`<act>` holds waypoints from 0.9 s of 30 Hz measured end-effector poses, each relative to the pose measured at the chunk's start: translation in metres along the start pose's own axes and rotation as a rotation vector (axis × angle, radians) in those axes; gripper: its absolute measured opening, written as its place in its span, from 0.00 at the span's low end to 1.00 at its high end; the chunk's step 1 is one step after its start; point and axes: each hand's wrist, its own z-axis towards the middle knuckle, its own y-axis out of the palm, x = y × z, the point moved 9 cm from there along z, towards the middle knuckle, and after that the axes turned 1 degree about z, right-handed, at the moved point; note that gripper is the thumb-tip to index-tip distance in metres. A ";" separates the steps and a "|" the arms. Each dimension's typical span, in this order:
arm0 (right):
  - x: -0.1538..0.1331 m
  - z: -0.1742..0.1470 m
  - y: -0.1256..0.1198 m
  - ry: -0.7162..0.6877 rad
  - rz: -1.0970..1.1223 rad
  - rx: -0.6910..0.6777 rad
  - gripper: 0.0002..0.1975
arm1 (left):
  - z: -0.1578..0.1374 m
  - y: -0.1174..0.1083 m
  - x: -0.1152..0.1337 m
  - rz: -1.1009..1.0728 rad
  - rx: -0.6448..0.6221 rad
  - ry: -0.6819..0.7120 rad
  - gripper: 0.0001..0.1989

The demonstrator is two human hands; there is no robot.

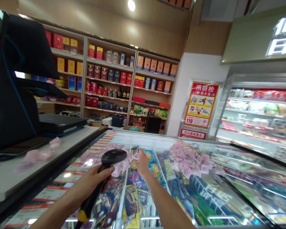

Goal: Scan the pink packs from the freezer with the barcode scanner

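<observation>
A: What have you got in your grip?

B: My left hand (95, 178) is wrapped around the handle of a black, pistol-shaped barcode scanner (114, 156) with a yellow patch low on its grip. My right hand (143, 163) pinches 1 small, pale-pink packet with a printed white label (136, 156), just to the right of the scanner's head.

A: And the other packets?

B: They lie in 2 main heaps on the clear glass top of a chest freezer (145, 138). A loose pale-pink heap (121, 167) sits around and behind the scanner's head, partly hidden by it. A fuller pale-pink heap (188, 159) lies well to the right of the scanner. Some blurred pale-pink pieces (45, 155) are far to the left of the scanner, on a white, flat-topped counter (2, 186); I can't count them.

A: So how far along are you?

B: Partway, I'd judge: 1 packet is between my fingers and both heaps hold plenty. Nothing shows which heap is dealt with and which is waiting, so I can't split done from left. Nor can I tell whether the packet I'm holding has been read; no beam or display shows that.

A: Anything else near the scanner?

B: Beneath it, under the glass, colourful plastic-wrapped frozen goods (131, 203) fill wire-divided sections. They look untouched.
</observation>
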 end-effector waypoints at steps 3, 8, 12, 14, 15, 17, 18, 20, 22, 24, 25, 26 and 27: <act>-0.012 0.000 0.014 0.017 0.030 -0.024 0.32 | 0.001 -0.006 -0.003 0.016 0.024 -0.005 0.16; -0.026 -0.003 0.023 -0.066 0.060 -0.060 0.34 | -0.001 0.011 0.004 0.056 -0.045 0.028 0.16; -0.013 -0.009 0.008 -0.082 -0.044 -0.130 0.37 | -0.003 0.032 0.011 0.052 -0.090 0.028 0.17; 0.006 -0.011 -0.015 -0.053 -0.143 -0.147 0.35 | -0.002 0.042 0.011 0.045 -0.119 0.012 0.17; 0.016 -0.011 -0.032 -0.039 -0.198 -0.137 0.33 | -0.002 0.046 0.011 0.034 -0.138 0.008 0.16; 0.041 -0.011 -0.070 0.009 -0.334 -0.080 0.29 | 0.000 0.055 0.011 0.022 -0.176 0.007 0.16; 0.055 -0.011 -0.091 0.048 -0.416 -0.039 0.25 | 0.001 0.058 0.011 0.030 -0.192 0.009 0.16; 0.079 -0.013 -0.127 0.117 -0.566 0.035 0.19 | 0.002 0.064 0.012 0.065 -0.212 0.012 0.16; 0.100 -0.016 -0.150 0.190 -0.671 0.050 0.14 | 0.002 0.069 0.012 0.099 -0.222 0.016 0.17; 0.114 -0.021 -0.158 0.230 -0.717 0.031 0.12 | 0.002 0.073 0.013 0.113 -0.232 0.018 0.17; 0.118 -0.022 -0.158 0.234 -0.714 0.023 0.12 | 0.002 0.075 0.013 0.112 -0.237 0.018 0.17; 0.120 -0.024 -0.156 0.228 -0.689 0.018 0.12 | 0.002 0.076 0.013 0.110 -0.239 0.015 0.17; 0.120 -0.025 -0.152 0.216 -0.642 0.013 0.12 | 0.002 0.077 0.013 0.107 -0.243 0.014 0.17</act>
